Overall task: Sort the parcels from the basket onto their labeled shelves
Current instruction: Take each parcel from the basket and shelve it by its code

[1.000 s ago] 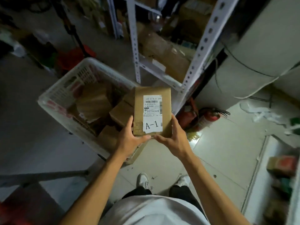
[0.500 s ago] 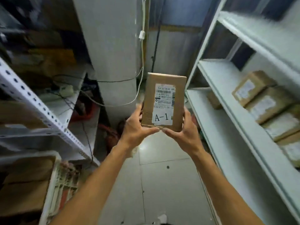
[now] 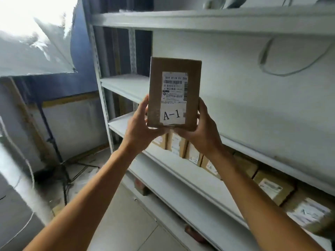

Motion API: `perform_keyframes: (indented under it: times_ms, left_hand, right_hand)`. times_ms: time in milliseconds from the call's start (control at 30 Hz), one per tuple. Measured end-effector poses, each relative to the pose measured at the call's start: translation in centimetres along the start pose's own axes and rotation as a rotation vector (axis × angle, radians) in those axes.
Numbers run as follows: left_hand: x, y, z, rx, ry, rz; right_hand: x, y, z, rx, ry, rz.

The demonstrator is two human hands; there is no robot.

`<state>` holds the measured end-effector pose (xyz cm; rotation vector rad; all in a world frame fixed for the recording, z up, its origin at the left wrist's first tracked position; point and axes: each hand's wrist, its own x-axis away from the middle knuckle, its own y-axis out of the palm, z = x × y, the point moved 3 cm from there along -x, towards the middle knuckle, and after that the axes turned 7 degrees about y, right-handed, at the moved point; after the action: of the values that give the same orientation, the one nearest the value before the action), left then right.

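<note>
Since the earlier frames the view has been swung away from the basket and raised toward the white shelving unit (image 3: 181, 20), and the parcel (image 3: 174, 93) has been carried up with it. The parcel is now held upright near the centre of the picture, in front of the shelf bays, and it is touching no shelf. Its white shipping label (image 3: 174, 87) is turned to the camera, and a slip marked "A-1" (image 3: 172, 115) is seen at the 6 o'clock end of its face.

The left hand (image 3: 139, 131) is placed at the parcel's 8 o'clock corner; its fingers are curled round the left edge and the thumb is pressed under the bottom edge. The right hand (image 3: 201, 133) is placed at the 4 o'clock corner, with its fingers wrapped behind the right edge and the thumb under the bottom. So the box is gripped by both hands from below and from the sides.

Behind the hands, toward 5 o'clock, a row of shelved boxes (image 3: 272, 185) is seen on a lower shelf, standing side by side with white labels; on some of them a mark beginning with "A-" can be read, the rest is too blurred. At 8 o'clock a black tripod stand (image 3: 59, 160) is seen on the floor, well apart from the shelving. At 10 o'clock a pale lighting umbrella (image 3: 36, 49) is seen, with bright glare above it.
</note>
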<state>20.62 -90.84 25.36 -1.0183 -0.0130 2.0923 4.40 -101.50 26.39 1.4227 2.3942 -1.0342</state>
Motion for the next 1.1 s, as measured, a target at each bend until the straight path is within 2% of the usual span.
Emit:
perform_keyframes:
  times_ms: [267, 600, 833, 1100]
  left_hand:
    - [-7.7, 14.1, -0.6, 0.077, 0.034, -0.279]
    - [-9.0, 31.8, 4.7, 0.333, 0.133, -0.626]
    - [-8.4, 40.6, 10.1, 0.285, 0.214, -0.742]
    - [-8.1, 47.7, 14.1, 0.238, 0.254, -0.759]
  right_hand:
    - [-1.2, -9.1, 7.8, 0.208, 0.216, 0.260]
    - [5.0, -22.2, 14.4, 0.394, 0.528, 0.543]
    - [7.9, -30.2, 16.7, 0.425, 0.613, 0.618]
    - [9.5, -36.9, 20.4, 0.394, 0.667, 0.664]
